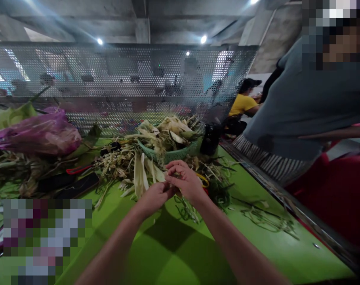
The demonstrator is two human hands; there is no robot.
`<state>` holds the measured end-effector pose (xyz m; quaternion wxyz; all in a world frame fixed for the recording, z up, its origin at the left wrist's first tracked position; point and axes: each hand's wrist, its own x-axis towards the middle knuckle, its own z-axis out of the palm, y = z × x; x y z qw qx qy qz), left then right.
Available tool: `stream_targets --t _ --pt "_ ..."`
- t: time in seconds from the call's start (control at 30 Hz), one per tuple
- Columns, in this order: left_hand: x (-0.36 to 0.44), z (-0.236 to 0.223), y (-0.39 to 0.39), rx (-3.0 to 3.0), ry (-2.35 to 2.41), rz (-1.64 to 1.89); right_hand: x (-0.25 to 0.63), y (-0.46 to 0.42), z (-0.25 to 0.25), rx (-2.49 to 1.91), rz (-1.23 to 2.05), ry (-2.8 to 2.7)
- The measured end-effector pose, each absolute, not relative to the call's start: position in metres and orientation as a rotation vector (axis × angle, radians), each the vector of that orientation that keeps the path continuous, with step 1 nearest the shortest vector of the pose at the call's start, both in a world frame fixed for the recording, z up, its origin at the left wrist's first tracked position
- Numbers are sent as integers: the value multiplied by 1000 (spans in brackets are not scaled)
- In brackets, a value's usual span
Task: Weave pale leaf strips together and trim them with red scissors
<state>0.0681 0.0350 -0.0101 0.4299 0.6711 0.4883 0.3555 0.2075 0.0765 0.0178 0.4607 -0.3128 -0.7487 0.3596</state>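
Note:
My left hand (pixel 157 196) and my right hand (pixel 187 182) meet above the green table. The left fingers are closed and mostly hidden behind the right hand. My right hand is closed too, thumb and fingertips pinched close to the left ones. Whatever is between them is too small to make out. Pale dried corn husks (pixel 140 176) lie just beyond my left hand. Farther back stands a green plastic basket (pixel 180 153) heaped with husks (pixel 176 130). Beside my right hand is a yellow loop-shaped handle (pixel 204 180), partly hidden among dark green strands (pixel 221 196).
Dried plant scraps (pixel 117 166), a dark phone-like slab (pixel 79 186) and a red-edged tool (pixel 79 170) lie left. A purple plastic bag (pixel 40 132) is behind. A black container (pixel 210 138) stands right of the basket. A perforated metal panel (pixel 117 87) closes the back; a person (pixel 283 103) stands right.

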Motion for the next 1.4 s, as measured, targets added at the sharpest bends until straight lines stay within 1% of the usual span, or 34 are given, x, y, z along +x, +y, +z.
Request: stream_targets --t 0.13,0.3,0.4,0.53,0.63,0.77,0.87,1.03,1.13,1.4 --pt "73 -10 33 1511 1089 989 206 76 18 -766 891 -1803" --pt "70 -3 34 812 1029 1365 209 75 25 -821 737 -1668" --pt "63 3 36 584 904 1470 209 72 25 -894 798 -1629" --pt "60 6 36 635 749 1493 198 68 15 -918 984 -1738" --pt "66 2 36 708 694 1518 188 65 5 -910 922 -1819" --pt "73 -6 36 786 728 1524 182 61 -1 -1005 777 -1855" --pt "72 -10 37 823 781 1507 182 61 -1 -1023 770 -1861" --pt "66 -9 38 874 992 1528 184 61 0 -950 879 -1818" --pt "63 -4 37 906 1039 1510 185 63 0 -909 991 -1765" --pt "57 2 39 926 933 1469 190 67 9 -869 1154 -1638"
